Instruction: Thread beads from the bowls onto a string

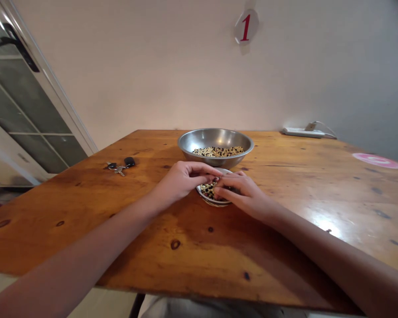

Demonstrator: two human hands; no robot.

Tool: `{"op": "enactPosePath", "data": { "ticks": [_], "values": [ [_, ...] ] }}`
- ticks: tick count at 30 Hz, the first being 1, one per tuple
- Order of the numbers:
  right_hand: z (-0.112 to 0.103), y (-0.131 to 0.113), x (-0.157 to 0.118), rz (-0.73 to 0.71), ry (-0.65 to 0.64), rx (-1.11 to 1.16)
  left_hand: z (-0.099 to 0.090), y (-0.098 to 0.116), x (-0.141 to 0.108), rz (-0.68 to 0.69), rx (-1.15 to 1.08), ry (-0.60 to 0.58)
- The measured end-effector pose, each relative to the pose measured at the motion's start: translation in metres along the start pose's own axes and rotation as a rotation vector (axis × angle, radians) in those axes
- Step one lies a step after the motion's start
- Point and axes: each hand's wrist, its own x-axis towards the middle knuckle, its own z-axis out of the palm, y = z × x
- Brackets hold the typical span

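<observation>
Table (146,247): wood, varnished, knotted, with a bright patch of glare at right. Bowl (215,203): small, pale inside with dark patterning outside, standing on the table under both hands, just in front of the basin; partly covered by the fingers. Beans (207,190): a mix of yellow, dark and reddish pieces, lying in the bowl. Left hand (185,176): reaching in over the bowl's left side, palm down, thumb and forefinger brought close together at the beans; whether a bean is pinched there, cannot tell. Right hand (247,193): over the bowl's right side, fingers bent inward and thumb lowered toward the beans, a narrow space between; its tips meet or nearly meet the left hand's; any bean held, cannot tell. Basin (199,138): wide, metal, beyond the bowl, containing grains (219,152), pale and black, across its bottom. Keys (120,169): a bunch with a black fob, on the table, well to the left of the basin. Power strip (303,132): white, at the table's far edge by the wall (152,66), with plug and cable. Sticker (377,160): pink and white, round, table's right side. Sign (246,27): clear disc, red "1", on the wall. Door (29,106): glazed panes, black handle, at left.
</observation>
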Motion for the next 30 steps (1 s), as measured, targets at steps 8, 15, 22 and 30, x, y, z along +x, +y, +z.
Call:
{"op": "enactPosePath", "data": {
  "ticks": [8,15,22,30],
  "values": [
    [0.0029,-0.0006,0.0001,-0.021,0.090,-0.006,0.0003,-0.0005,0.0000,-0.141,-0.164,0.073],
    [0.0050,0.0002,0.0017,-0.038,0.142,-0.017,-0.0003,0.0007,0.0015,-0.126,-0.040,0.076],
    [0.0066,0.0025,0.0004,0.077,0.212,0.054,-0.0010,0.0016,0.0024,-0.109,-0.079,0.114],
    [0.0072,0.0016,0.0013,0.134,0.253,0.142,-0.0013,-0.0017,0.0006,0.040,0.139,0.179]
  ]
}}
